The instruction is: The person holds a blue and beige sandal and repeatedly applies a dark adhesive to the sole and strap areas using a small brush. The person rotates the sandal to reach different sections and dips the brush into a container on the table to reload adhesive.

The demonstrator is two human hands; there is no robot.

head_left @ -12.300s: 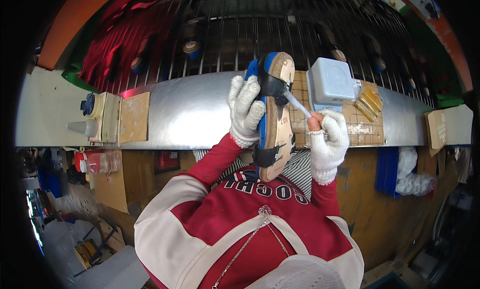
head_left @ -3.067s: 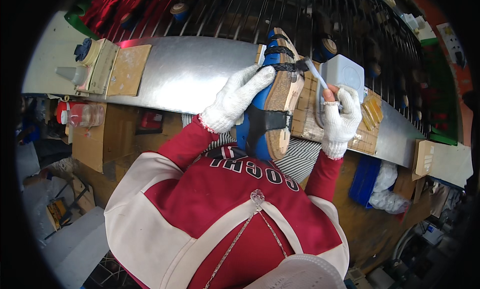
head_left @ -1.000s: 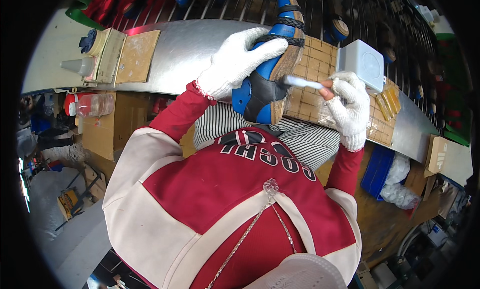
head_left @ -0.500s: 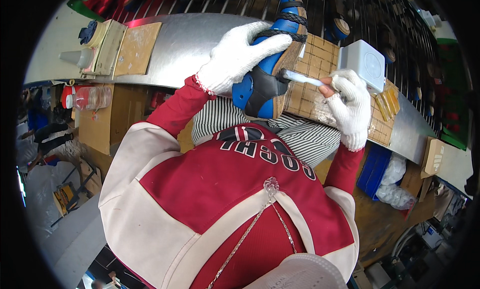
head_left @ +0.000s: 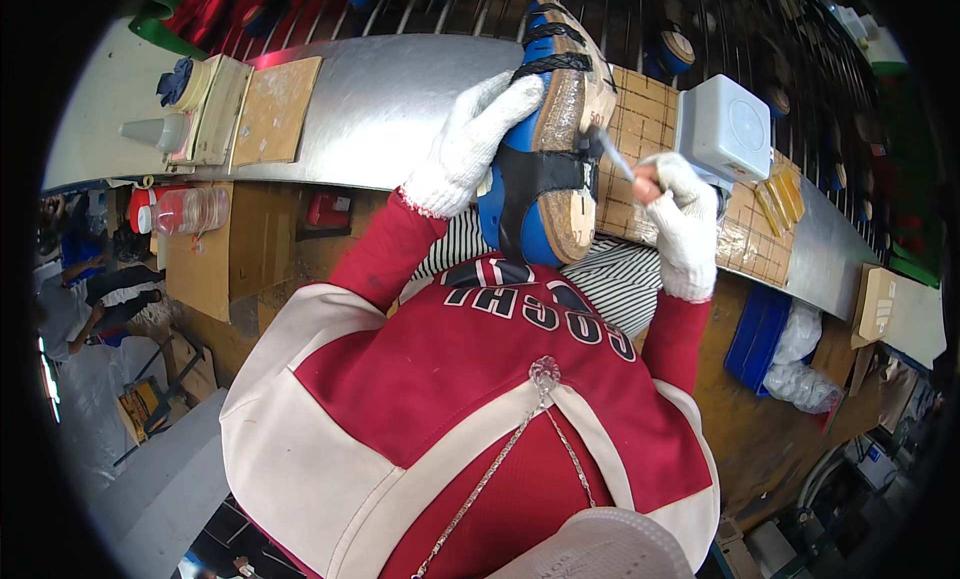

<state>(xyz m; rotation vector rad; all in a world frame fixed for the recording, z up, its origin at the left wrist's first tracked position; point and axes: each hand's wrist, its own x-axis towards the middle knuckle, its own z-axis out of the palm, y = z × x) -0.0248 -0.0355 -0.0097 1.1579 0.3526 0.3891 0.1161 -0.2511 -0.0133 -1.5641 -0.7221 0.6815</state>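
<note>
My left hand (head_left: 470, 139), in a white knit glove, grips a blue sandal (head_left: 545, 149) with black straps and a tan cork-like sole, held upright on its heel against my chest. In my right hand (head_left: 680, 214), also gloved, is a small brush (head_left: 610, 154) with a pale handle. Its bristle end touches the edge of the sole near the middle strap. Behind the sandal lies a tan gridded board (head_left: 640, 129) on the metal bench (head_left: 400, 89).
A grey square box (head_left: 725, 129) sits on the gridded board at right, with yellow strips (head_left: 780, 194) beside it. Cardboard pads (head_left: 275, 104) and a white cone-tipped bottle (head_left: 150, 134) lie at the bench's left. More shoes stand on a wire rack (head_left: 680, 49) behind.
The sandal has been raised from lying across the board to standing more upright. My right hand has brought the brush in from the right onto the sole's edge.
</note>
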